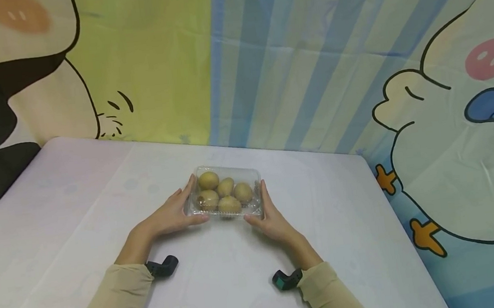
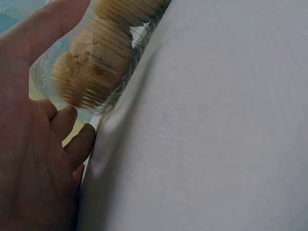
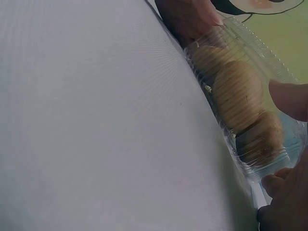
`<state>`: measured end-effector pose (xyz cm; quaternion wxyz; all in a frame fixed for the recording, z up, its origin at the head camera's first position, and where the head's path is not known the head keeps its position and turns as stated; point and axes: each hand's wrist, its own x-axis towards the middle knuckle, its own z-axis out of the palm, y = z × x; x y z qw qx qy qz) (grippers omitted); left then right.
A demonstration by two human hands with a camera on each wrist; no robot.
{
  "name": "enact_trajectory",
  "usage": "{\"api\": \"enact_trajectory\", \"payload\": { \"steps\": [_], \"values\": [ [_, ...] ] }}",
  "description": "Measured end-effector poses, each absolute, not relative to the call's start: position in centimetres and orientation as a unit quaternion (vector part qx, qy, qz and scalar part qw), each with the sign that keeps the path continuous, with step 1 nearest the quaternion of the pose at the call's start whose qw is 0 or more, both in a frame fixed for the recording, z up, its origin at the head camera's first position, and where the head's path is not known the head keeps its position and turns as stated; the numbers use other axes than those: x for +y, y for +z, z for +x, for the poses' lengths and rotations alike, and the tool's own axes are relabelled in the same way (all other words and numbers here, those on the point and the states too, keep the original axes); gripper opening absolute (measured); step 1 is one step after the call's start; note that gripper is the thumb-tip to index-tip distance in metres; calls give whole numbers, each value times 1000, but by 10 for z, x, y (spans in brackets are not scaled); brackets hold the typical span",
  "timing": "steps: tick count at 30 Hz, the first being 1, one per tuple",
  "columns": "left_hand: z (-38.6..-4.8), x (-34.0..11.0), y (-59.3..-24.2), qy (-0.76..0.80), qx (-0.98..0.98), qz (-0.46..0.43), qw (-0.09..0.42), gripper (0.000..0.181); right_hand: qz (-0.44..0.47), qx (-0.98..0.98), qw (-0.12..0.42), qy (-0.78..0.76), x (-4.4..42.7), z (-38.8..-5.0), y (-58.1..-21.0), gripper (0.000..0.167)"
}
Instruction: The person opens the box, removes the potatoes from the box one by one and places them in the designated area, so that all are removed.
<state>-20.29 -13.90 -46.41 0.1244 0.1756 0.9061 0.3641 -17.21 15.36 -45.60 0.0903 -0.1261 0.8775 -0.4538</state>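
Note:
A clear plastic box point(image 1: 251, 171) with several round, yellowish-brown potato-like items point(image 1: 229, 205) inside is held between both hands in the head view. My left hand point(image 1: 169, 215) grips its left end, thumb along the near side. On the right end my right hand point(image 1: 274, 221) grips it the same way. In the left wrist view, the left hand point(image 2: 33, 134) has its thumb over the box and its fingers bent at the box's end. The right wrist view shows the right hand point(image 3: 293, 192) at the other end of the box point(image 3: 236, 96).
A white cloth covers the table point(image 1: 225, 287). Behind it hangs a curtain point(image 1: 291, 59) with blue stripes and cartoon figures, close to the table's far edge. Each wrist wears a black device point(image 1: 163, 267).

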Motion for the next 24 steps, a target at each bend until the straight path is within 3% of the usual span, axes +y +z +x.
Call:
{"api": "enact_trajectory", "payload": {
  "steps": [6, 14, 24],
  "values": [
    [-203, -138, -463, 367, 905, 178, 123, 116, -149, 845, 124, -499, 149, -160, -426, 94],
    [-203, -139, -465, 374, 901, 181, 122, 118, -152, 841, 114, -507, 158, -172, -459, 91],
    [-203, -139, -462, 383, 897, 181, 126, 118, -163, 831, 137, -514, 162, -177, -461, 81]
  ]
}}
